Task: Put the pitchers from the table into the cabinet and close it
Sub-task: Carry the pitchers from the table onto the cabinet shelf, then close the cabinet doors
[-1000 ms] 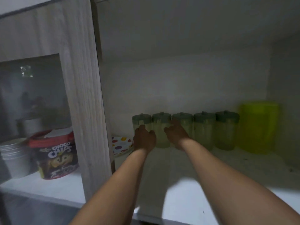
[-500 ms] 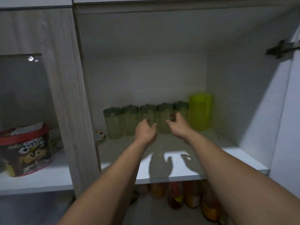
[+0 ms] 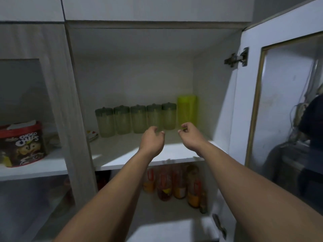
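1. Seeing both arms stretched into the open cabinet, over the front part of the upper shelf.
2. Left hand: fingers loosely curled, nothing in the grip. It hangs above the shelf, in front of the pitcher row and clear of it.
3. Right hand: same state, fingers loosely bent, empty. It sits just in front of the yellow-green container; I can't tell if it touches it.
4. Pitchers: five pale green ones with dark green lids, upright, side by side in a row at the back of the shelf. Neighbours touch or nearly touch.
5. Yellow-green container stands at the right end of that row, taller than the pitchers, close to the cabinet's right wall.
6. Spotted plate lies at the left end, partly hidden behind the divider post.
7. Cabinet door is swung open on the right. Hinge visible near its top, glass pane reflecting the room.
8. Lower shelf holds a cluster of bottles with red and yellow contents, blurred.
9. Left compartment, behind glass: a red-rimmed Choco Chips tub on its own shelf.
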